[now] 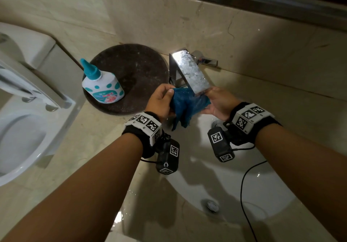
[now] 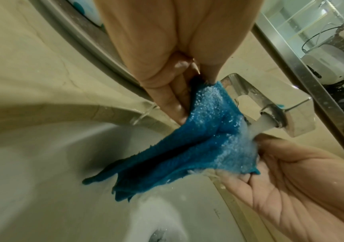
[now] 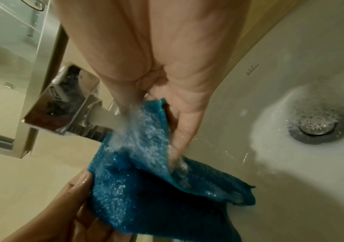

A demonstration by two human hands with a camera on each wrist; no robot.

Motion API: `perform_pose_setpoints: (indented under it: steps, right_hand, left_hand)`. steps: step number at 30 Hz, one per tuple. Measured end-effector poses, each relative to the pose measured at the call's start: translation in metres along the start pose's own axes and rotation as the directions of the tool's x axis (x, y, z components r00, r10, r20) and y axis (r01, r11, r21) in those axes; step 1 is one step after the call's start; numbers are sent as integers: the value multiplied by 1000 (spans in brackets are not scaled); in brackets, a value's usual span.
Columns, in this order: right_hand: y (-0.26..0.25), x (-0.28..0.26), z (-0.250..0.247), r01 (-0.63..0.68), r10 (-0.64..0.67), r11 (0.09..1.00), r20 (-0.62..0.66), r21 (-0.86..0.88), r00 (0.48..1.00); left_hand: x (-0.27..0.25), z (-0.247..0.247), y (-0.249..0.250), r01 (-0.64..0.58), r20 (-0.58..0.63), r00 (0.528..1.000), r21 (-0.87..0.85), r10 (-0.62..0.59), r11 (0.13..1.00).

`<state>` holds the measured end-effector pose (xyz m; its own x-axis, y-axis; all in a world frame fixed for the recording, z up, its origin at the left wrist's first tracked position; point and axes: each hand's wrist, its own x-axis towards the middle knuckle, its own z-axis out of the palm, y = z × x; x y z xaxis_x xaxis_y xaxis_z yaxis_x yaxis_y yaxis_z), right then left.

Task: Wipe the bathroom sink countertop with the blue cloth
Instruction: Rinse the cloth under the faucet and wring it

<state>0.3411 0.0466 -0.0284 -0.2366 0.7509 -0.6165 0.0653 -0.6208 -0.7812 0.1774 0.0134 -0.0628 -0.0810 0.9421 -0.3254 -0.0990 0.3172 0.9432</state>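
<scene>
A blue cloth hangs spread between both hands under the chrome faucet, above the back of the white sink basin. Water runs from the spout onto the cloth. My left hand pinches the cloth's left edge between thumb and fingers. My right hand grips the right edge, thumb on top and fingers beneath. The wet cloth's lower corners droop toward the basin. The beige stone countertop surrounds the sink.
A white bottle with a teal nozzle stands on a dark round tray left of the faucet. A toilet is at the far left. The drain lies near the basin's front. A black cable crosses the basin.
</scene>
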Motion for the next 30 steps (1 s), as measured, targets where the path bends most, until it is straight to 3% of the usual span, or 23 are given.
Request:
perform_pose_setpoints:
  steps: [9, 22, 30]
  right_hand:
    - [4, -6, -6, 35, -34, 999, 46, -21, 998]
    - [8, -10, -11, 83, -81, 994, -23, 73, 996]
    - [10, -13, -5, 96, -95, 991, -15, 95, 995]
  left_hand:
    - [0, 3, -1, 23, 11, 1000, 14, -23, 1000]
    - [0, 20, 1, 61, 5, 998, -17, -61, 998]
    - [-2, 18, -3, 63, 41, 997, 57, -66, 996]
